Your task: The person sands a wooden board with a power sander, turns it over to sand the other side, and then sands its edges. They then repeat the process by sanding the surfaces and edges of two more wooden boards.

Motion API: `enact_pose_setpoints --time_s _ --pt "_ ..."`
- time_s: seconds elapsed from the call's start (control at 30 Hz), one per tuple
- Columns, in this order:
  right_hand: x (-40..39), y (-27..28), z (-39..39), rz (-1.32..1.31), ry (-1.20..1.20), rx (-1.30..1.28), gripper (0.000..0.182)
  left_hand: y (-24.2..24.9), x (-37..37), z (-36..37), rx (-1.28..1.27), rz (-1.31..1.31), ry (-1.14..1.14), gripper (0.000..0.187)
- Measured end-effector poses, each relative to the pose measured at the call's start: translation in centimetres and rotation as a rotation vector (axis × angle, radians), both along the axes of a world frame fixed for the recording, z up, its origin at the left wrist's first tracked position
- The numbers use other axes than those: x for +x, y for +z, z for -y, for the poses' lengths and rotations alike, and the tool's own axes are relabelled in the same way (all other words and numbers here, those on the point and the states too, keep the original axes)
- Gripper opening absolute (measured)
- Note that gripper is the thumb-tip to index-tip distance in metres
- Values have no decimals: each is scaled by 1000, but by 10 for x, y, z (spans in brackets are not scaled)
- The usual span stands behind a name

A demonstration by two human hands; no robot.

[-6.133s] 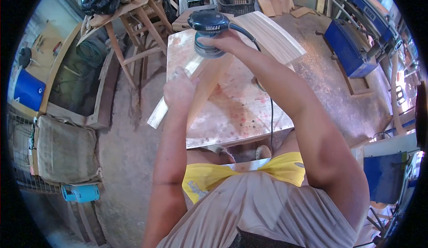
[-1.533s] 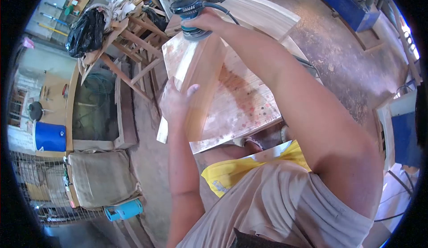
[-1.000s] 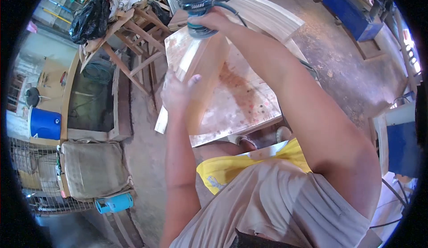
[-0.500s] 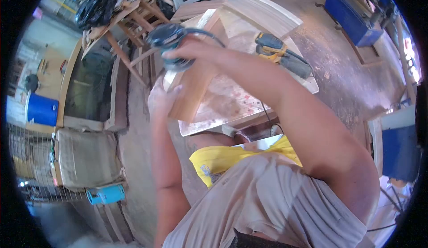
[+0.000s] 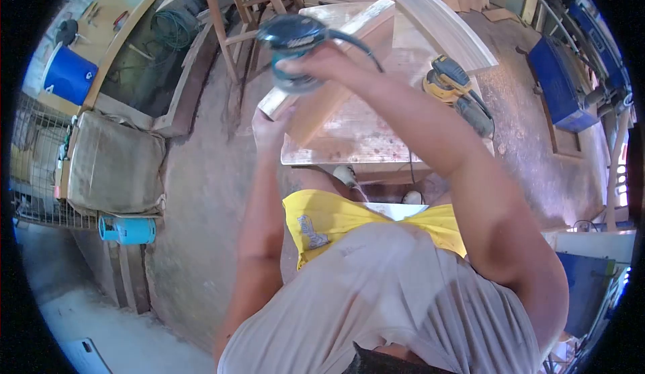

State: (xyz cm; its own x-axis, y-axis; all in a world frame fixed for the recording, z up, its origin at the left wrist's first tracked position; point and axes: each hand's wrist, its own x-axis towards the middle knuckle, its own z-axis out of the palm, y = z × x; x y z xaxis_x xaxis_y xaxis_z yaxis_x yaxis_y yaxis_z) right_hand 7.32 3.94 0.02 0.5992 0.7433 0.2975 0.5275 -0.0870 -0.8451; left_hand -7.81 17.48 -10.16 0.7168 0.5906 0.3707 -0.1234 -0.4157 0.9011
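Note:
My right hand is wrapped round a teal and black power sander, which is over the near end of a long wooden board. Motion blurs the sander's base, so its contact with the wood is unclear. The board stands on its edge, slanting across a pale, stained work table. Below the sander, my left hand grips the board's near end, with its fingers partly hidden behind the wood. A yellow and black sander lies on the table's right side.
A wide wooden panel lies at the table's back right. Wooden stools stand behind on the left. A blue metal box is on the floor at the right. A dark cord hangs over the table's front edge.
The view has shifted, with table and board appearing further right and higher. My left hand, formerly higher beside the board with fingers raised, is now round its near end. My right hand keeps the sander.

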Motion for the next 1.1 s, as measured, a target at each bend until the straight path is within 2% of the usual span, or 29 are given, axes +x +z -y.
enact_pose_setpoints --time_s 0.13,0.2,0.23,0.27,0.3,0.33,0.37,0.4,0.47,0.57,0.6,0.63,0.7,0.77,0.9,0.97,1.1 --pt "-58 11 -21 -35 76 -114 67 -31 7 -23 30 -106 -63 45" --pt "-62 5 -33 -54 83 -113 69 -37 15 -19 -777 491 -224 45" --pt "-62 3 -39 -12 104 -67 69 -23 10 -15 -925 477 -314 46" --pt "-60 0 -40 29 126 -21 70 -16 5 -13 -920 472 -332 46" --pt "-55 3 -36 -81 77 -58 73 -11 1 -13 -454 218 -256 47" --pt "-41 0 -33 -79 62 -48 73 -5 -1 -12 16 -25 -170 47" --pt "-21 -5 -27 -107 -4 -13 72 -1 0 -11 25 -23 -183 47" --pt "-5 -7 -18 -135 -70 20 72 4 0 -10 21 -22 -155 47" --pt "18 -8 29 -110 -32 248 67 10 6 -13 15 -7 -136 47" --pt "27 -11 101 -232 -307 262 61 15 14 -37 -139 51 -89 47" --pt "27 -19 123 -368 -290 380 61 8 20 -53 -141 58 -76 47" --pt "21 -18 146 -382 -421 305 62 -8 29 -74 -204 62 -95 47" --pt "5 -24 176 -332 -546 363 65 -26 44 -102 -277 80 -102 48" --pt "7 -50 196 -313 -655 285 67 -40 46 -114 -372 17 -93 49" --pt "-18 -74 201 -466 -652 318 66 -62 37 -113 -553 -117 22 53" --pt "-34 -77 197 -425 -645 280 64 -98 30 -118 -794 -186 76 55" --pt "-35 -98 188 -419 -547 275 62 -137 24 -115 -932 -178 72 61"
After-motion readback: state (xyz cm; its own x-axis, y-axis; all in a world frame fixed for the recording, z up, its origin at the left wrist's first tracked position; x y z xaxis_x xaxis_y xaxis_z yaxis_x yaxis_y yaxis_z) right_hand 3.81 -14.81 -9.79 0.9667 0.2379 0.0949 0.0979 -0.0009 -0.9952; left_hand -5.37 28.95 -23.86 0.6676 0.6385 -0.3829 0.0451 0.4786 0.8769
